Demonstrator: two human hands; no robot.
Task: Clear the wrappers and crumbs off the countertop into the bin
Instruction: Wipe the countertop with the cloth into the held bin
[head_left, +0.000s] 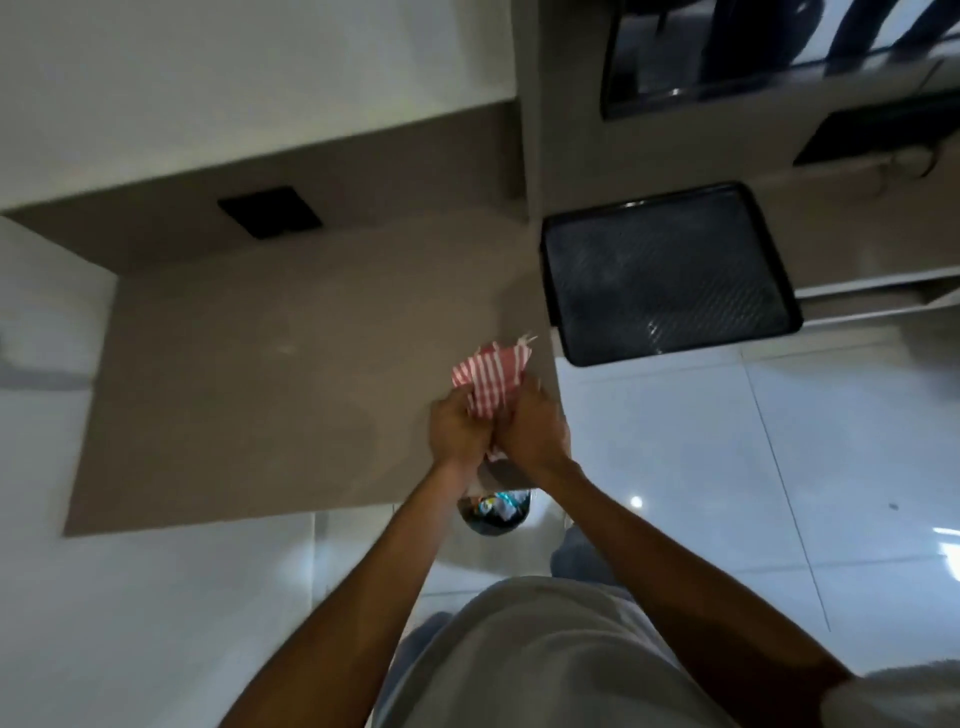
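Two hands meet at the counter edge: left hand and right hand both clutch a striped cloth. Judged step: sweeping crumbs off toward the bin on the floor below, wrappers already inside. Next: shake out over it. Counter looks bare; black tray beside; glossy tile floor.

cloth: red-white stripes | countertop: taupe | tray: black, diamond-textured | floor: white
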